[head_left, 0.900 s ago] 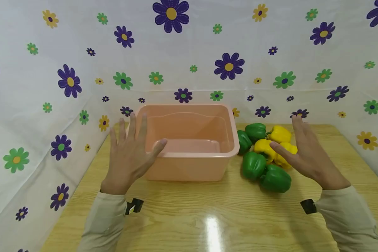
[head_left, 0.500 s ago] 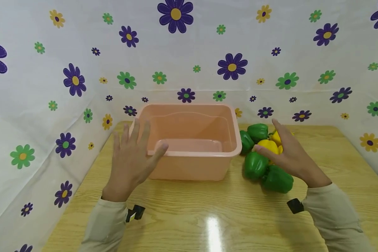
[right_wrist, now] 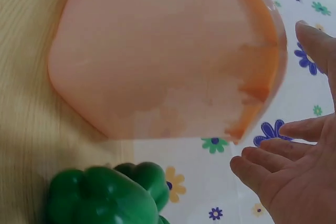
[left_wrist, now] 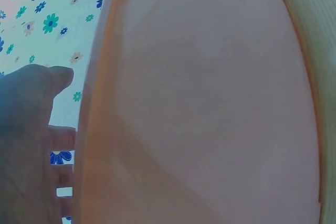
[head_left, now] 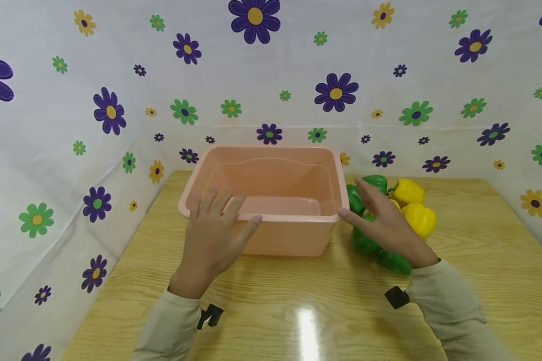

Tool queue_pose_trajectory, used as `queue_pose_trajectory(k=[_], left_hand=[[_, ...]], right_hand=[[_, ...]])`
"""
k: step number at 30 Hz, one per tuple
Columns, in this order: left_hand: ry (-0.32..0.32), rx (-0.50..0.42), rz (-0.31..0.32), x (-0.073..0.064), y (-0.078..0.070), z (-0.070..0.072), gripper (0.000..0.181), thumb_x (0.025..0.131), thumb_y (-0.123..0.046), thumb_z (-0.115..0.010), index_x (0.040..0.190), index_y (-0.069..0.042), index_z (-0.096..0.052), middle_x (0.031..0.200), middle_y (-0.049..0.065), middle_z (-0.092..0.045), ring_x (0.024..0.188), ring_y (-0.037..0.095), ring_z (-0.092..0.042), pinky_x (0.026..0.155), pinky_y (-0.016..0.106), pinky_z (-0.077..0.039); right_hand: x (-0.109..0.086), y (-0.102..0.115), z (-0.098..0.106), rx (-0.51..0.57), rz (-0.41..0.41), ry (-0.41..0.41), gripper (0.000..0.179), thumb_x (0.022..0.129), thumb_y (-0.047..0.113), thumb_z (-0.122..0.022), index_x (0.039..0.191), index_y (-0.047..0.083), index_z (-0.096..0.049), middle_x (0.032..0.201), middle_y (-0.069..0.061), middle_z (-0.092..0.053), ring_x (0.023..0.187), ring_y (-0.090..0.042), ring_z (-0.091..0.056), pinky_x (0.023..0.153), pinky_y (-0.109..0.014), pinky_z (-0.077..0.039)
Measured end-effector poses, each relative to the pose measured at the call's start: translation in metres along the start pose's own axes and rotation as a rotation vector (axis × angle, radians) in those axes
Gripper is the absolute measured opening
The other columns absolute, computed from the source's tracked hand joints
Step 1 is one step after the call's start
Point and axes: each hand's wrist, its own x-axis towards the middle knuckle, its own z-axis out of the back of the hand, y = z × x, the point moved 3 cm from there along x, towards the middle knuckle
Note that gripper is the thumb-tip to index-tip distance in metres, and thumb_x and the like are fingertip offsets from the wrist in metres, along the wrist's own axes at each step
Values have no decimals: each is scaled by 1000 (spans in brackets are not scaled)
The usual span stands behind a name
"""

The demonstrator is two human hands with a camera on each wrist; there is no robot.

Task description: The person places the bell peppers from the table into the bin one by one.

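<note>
A pink plastic basin (head_left: 284, 236) stands on the wooden table with nothing inside it. My left hand (head_left: 212, 245), fingers spread, is over its front left rim in the head view. My right hand (head_left: 386, 220) reaches with spread fingers to the basin's front right corner, thumb tip right at the rim. Behind and under that hand lie green bell peppers (head_left: 365, 243) and yellow bell peppers (head_left: 419, 219), partly hidden by it. In the right wrist view the right hand (right_wrist: 294, 166) is beside the basin's rim, above a green bell pepper (right_wrist: 100, 198). Neither hand holds anything.
The wooden table (head_left: 262, 306) extends in front of the basin and off to the right. A white cloth (head_left: 289, 60) printed with flowers rises behind the table and along its left side.
My right hand has moved left from over the yellow peppers to the basin's right corner. My left hand has shifted right and slightly down along the front rim. Peppers and basin have stayed put.
</note>
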Motion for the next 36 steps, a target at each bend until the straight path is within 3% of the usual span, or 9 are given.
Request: queue_pose_trajectory(k=[7, 12, 22, 28, 36], left_hand=[[46, 40, 13, 1, -2, -10, 66, 100, -61, -47, 141, -10, -59, 145, 17, -55, 142, 43, -37, 119, 63, -15], [37, 68, -3, 1, -1, -12, 65, 101, -60, -45, 140, -10, -60, 143, 17, -57, 140, 42, -40, 119, 63, -18], [26, 68, -18, 4, -2, -12, 67, 101, -60, -45, 142, -9, -58, 143, 18, -56, 139, 42, -41, 118, 63, -19], [-19, 54, 1, 10, 2, -6, 76, 98, -64, -48, 147, -6, -52, 151, 23, -46, 148, 45, -27, 120, 64, -11], [107, 77, 74, 9, 13, -6, 87, 99, -71, -35, 156, -6, -38, 163, 19, -29, 152, 41, -19, 121, 63, -3]], right_hand=[[1, 1, -19, 5, 110, -30, 90, 94, 36, -74, 162, 8, -22, 168, -11, -16, 153, -31, -19, 117, -54, -31], [1, 0, -26, -8, 147, -50, 94, 91, 36, -78, 161, 6, -22, 168, -10, -13, 154, -30, -17, 116, -53, -32], [2, -4, -25, 6, 126, -62, 91, 93, 36, -75, 163, 13, -21, 169, -9, -13, 154, -30, -18, 118, -61, -23], [3, -3, -23, -20, 107, -62, 93, 93, 40, -75, 163, 14, -20, 168, -7, -14, 154, -30, -16, 119, -62, -21], [7, -3, -25, -17, 107, -48, 93, 93, 41, -75, 163, 15, -20, 169, -9, -13, 154, -31, -16, 119, -62, -21]])
